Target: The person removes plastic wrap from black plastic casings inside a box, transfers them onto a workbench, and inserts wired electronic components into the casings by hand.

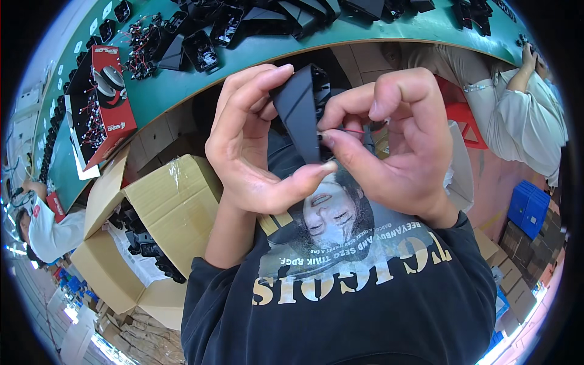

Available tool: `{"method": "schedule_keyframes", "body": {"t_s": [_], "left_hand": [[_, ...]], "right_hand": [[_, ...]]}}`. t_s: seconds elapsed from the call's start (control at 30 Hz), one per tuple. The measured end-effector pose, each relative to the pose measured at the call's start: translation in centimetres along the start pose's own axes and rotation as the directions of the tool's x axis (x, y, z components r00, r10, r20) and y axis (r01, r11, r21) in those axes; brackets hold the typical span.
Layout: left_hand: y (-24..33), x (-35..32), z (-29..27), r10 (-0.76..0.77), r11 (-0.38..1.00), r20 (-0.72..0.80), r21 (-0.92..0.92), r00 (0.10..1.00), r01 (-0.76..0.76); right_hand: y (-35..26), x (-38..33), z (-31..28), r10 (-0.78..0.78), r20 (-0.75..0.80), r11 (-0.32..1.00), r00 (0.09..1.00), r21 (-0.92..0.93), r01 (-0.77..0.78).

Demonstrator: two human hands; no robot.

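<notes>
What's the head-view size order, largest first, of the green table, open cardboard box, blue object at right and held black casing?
1. Green table
2. Open cardboard box
3. Held black casing, likely enlarged by nearness
4. Blue object

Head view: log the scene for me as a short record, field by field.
Left hand: holds a black housing
Right hand: fingertips at the housing's open side, grip unclear
Wire: thin, red, by the right hand
Table: green, black casings piled on it
Red box: on the table, wired parts inside
Carton: open, black parts inside
</notes>
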State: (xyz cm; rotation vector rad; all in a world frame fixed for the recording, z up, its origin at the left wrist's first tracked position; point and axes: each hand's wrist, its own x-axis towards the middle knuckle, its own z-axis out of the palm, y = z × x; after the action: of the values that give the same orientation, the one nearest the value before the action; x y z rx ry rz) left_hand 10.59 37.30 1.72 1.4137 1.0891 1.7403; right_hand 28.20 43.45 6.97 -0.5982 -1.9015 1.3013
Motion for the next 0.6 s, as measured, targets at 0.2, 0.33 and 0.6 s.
{"method": "schedule_keyframes", "body": {"t_s": [0.2,0.33,0.6], "left_hand": [[0.6,-0.3,0.9,-0.018,0.997,-0.021,0.076,1.000,0.020],[1.7,-0.3,2.5,-0.088,0.996,-0.098,0.019,0.991,0.090],[2.8,-0.3,3.7,-0.106,0.961,-0.168,0.235,0.980,0.144]], "right_hand": [[1.8,-0.5,1.2,0.145,-0.088,0.900,0.985,0.425,-0.095],[3.4,-1.5,2.2,0.287,-0.121,0.678,0.950,0.726,-0.112],[2.3,-1.5,3.4,0.504,-0.037,0.334,0.863,0.930,-0.155]]}}
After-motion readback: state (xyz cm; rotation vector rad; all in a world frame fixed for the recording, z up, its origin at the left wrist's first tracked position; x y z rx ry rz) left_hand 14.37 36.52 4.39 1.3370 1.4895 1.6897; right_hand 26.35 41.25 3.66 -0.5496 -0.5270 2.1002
